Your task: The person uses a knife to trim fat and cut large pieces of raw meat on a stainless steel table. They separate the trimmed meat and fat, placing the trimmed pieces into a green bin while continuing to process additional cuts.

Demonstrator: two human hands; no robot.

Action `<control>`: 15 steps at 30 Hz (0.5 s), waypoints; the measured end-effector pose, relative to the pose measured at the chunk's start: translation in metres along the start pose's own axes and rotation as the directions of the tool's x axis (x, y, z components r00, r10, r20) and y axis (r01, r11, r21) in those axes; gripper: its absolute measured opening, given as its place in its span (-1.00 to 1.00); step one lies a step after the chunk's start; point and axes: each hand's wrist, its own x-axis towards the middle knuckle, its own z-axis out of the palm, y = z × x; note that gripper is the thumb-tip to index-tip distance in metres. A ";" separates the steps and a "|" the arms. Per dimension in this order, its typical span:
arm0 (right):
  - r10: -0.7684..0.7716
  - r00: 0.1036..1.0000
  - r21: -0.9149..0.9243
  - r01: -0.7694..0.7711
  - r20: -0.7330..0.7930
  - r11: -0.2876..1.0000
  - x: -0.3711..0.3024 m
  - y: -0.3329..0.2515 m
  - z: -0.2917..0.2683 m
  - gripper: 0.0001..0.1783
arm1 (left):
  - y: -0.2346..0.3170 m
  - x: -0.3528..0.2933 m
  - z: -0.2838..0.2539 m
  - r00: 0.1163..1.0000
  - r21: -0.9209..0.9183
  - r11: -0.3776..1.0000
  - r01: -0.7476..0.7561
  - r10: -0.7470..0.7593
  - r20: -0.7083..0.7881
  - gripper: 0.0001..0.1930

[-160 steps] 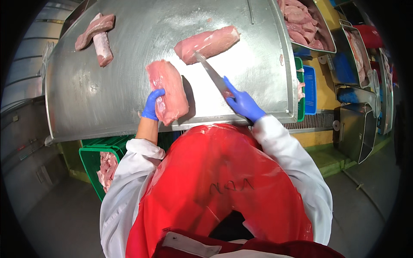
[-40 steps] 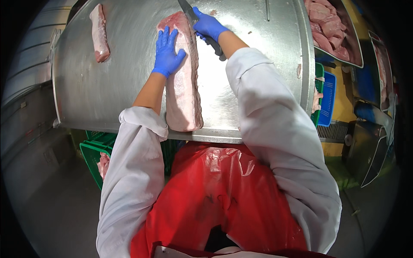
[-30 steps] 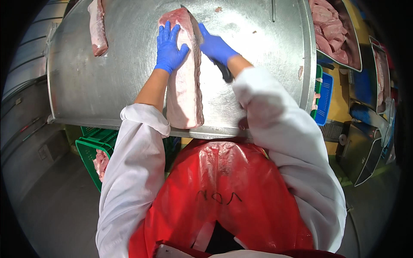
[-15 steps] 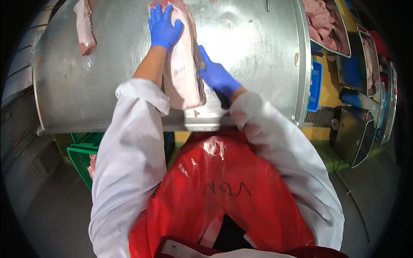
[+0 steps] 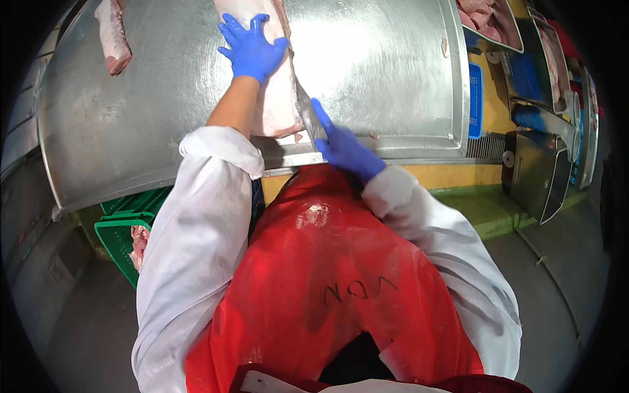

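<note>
A long pale slab of meat [image 5: 276, 108] lies lengthwise on the metal table [image 5: 177, 98], its near end close to the front edge. My left hand [image 5: 253, 51], in a blue glove, presses on top of it with the fingers spread. In my right hand [image 5: 349, 149], also blue-gloved, is a knife [image 5: 310, 112], the index finger stretched along the back of its blade. The blade runs beside the right edge of the slab near its lower end. My fist hides the knife's handle.
Another strip of meat [image 5: 113, 38] lies at the table's far left. Below the left side stands a green crate [image 5: 122, 229] with meat in it. To the right are a metal tray [image 5: 517, 40] of meat pieces, a blue basket [image 5: 476, 101] and a metal bin [image 5: 538, 171].
My right hand has drawn the knife toward me along the slab's right side, past the near end's level. My left hand stays spread on the meat. The view has shifted slightly.
</note>
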 end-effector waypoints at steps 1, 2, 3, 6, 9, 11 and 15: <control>-0.323 0.937 0.001 0.326 -0.134 0.945 -0.012 0.006 0.018 -0.11 | -0.003 0.006 0.000 1.000 0.001 1.000 -0.007 0.007 0.011 -0.26; -0.394 0.909 0.011 0.399 -0.136 0.917 -0.028 0.003 0.025 -0.11 | -0.007 0.015 0.000 1.000 0.000 1.000 -0.016 0.016 0.015 -0.27; -0.478 0.870 0.024 0.484 -0.124 0.875 -0.043 -0.001 0.031 -0.11 | -0.026 0.027 -0.004 1.000 -0.059 0.998 -0.022 0.023 0.013 -0.29; -0.125 0.981 0.071 0.116 0.146 0.991 -0.106 -0.011 0.017 -0.12 | -0.081 0.091 -0.018 0.985 -0.150 0.985 0.087 -0.063 0.161 -0.22; 0.084 0.992 0.081 -0.092 0.097 0.992 -0.148 -0.013 -0.045 -0.11 | -0.075 0.107 -0.050 0.948 0.021 0.969 0.246 -0.245 0.203 -0.17; 0.299 0.954 0.247 -0.282 -0.035 0.927 -0.169 -0.019 -0.083 -0.09 | -0.050 0.105 -0.054 0.957 0.140 0.969 0.205 -0.229 0.180 -0.17; 0.399 0.889 0.477 -0.257 -0.226 0.841 -0.188 0.012 -0.118 -0.03 | -0.008 0.095 -0.039 0.999 0.221 0.975 -0.024 0.017 0.034 -0.19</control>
